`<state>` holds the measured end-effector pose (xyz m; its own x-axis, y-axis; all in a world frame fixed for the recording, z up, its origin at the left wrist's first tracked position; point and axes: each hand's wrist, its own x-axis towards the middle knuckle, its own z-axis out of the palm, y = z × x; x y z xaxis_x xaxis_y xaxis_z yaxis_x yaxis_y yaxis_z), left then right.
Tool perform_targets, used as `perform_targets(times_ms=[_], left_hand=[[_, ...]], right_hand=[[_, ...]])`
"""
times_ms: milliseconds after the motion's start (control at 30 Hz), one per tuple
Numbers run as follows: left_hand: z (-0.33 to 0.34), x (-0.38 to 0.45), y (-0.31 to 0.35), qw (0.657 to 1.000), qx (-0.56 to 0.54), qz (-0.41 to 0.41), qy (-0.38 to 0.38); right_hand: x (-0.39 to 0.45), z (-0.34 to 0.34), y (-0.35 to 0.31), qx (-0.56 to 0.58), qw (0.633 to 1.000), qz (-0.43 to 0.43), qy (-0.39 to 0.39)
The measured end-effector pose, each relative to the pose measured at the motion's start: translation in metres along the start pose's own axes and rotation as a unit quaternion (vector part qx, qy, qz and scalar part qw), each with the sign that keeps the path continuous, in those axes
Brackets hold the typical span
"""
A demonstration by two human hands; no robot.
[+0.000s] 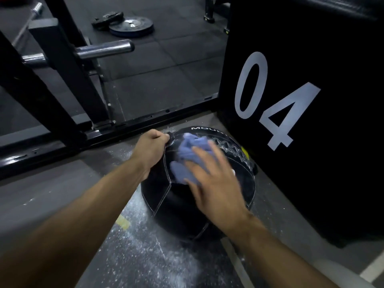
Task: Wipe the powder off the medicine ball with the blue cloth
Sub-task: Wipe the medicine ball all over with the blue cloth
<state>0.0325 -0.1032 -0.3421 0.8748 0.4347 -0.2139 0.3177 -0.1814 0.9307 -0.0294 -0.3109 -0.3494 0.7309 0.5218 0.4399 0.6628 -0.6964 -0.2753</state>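
A black medicine ball (182, 204) sits on the grey floor (52, 183), near the middle of the view and pushed up close to a large black box (332, 142) on its right that carries a pale "04" on its face. The ball has white stitched seams, crossed lacing over its upper right, and lettering on the far side beginning "MOU".

The left hand (150, 149) is curled at the ball's upper left edge — fingers closed round the rim of the ball or a small tab there; which of the two cannot be told. The right hand (214, 183) lies flat on top of the ball with fingers spread and fairly straight, pressing a crumpled blue cloth (190, 156) against the surface. The cloth shows past the fingertips on the far and left side of the hand. Hand and cloth are both motion-blurred.

White powder (145, 252) is scattered on the floor near and to the left of the ball, thickest in the near patch, with a lighter dusting by the far left edge of the ball. A short yellow mark (122, 222) lies on the floor just left of the ball.

Beyond the ball a black steel rack frame (62, 96) runs along the floor — a chrome peg (106, 49) juts from its upright. Further off, weight plates (131, 27) lie on dark rubber matting.
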Motion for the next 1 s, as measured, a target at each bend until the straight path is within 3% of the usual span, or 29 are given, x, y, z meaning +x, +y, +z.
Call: perform_targets(times_ms=[67, 100, 133, 200, 233, 267, 333, 400, 500, 567, 633, 733, 867, 1000], left_hand=[[0.006, 0.001, -0.002, 0.999, 0.029, 0.017, 0.028], [0.01, -0.001, -0.002, 0.997, 0.052, 0.034, 0.042], [0.014, -0.001, -0.001, 0.994, 0.072, 0.053, 0.056], [0.023, -0.003, -0.001, 0.99, 0.095, 0.074, 0.076], [0.027, -0.002, 0.0, 0.988, 0.101, 0.079, 0.082], [0.03, 0.0, 0.0, 0.987, 0.106, 0.078, 0.087], [0.031, 0.008, -0.001, 0.986, 0.112, 0.067, 0.102], [0.025, 0.019, -0.002, 0.985, 0.12, 0.051, 0.117], [0.013, 0.038, -0.005, 0.982, 0.128, 0.021, 0.135], [0.007, 0.047, -0.009, 0.981, 0.134, 0.017, 0.136], [0.003, 0.05, -0.013, 0.98, 0.141, 0.025, 0.137], [0.002, 0.048, -0.016, 0.979, 0.145, 0.045, 0.138], [0.006, 0.035, -0.016, 0.977, 0.142, 0.06, 0.148], [0.0, 0.015, -0.028, 0.977, 0.122, 0.07, 0.163]], right_hand=[[-0.029, 0.0, 0.035, 0.062, 0.988, 0.129, 0.054], [-0.041, 0.0, 0.05, 0.104, 0.963, 0.233, 0.082], [-0.047, 0.0, 0.064, 0.16, 0.918, 0.349, 0.101], [-0.05, 0.004, 0.079, 0.273, 0.784, 0.544, 0.125], [-0.049, 0.01, 0.08, 0.306, 0.734, 0.588, 0.145], [-0.048, 0.014, 0.075, 0.315, 0.718, 0.597, 0.168], [-0.047, 0.025, 0.054, 0.263, 0.767, 0.546, 0.212], [-0.055, 0.039, 0.017, 0.193, 0.842, 0.444, 0.237], [-0.067, 0.056, -0.04, 0.052, 0.968, 0.192, 0.151], [-0.081, 0.075, -0.049, -0.047, 0.996, 0.038, 0.067], [-0.092, 0.085, -0.036, -0.091, 0.995, -0.034, 0.016], [-0.099, 0.076, -0.016, -0.053, 0.997, -0.047, 0.008], [-0.086, 0.05, -0.005, 0.081, 0.987, 0.127, 0.062], [-0.065, 0.032, 0.007, 0.149, 0.966, 0.2, 0.071]])
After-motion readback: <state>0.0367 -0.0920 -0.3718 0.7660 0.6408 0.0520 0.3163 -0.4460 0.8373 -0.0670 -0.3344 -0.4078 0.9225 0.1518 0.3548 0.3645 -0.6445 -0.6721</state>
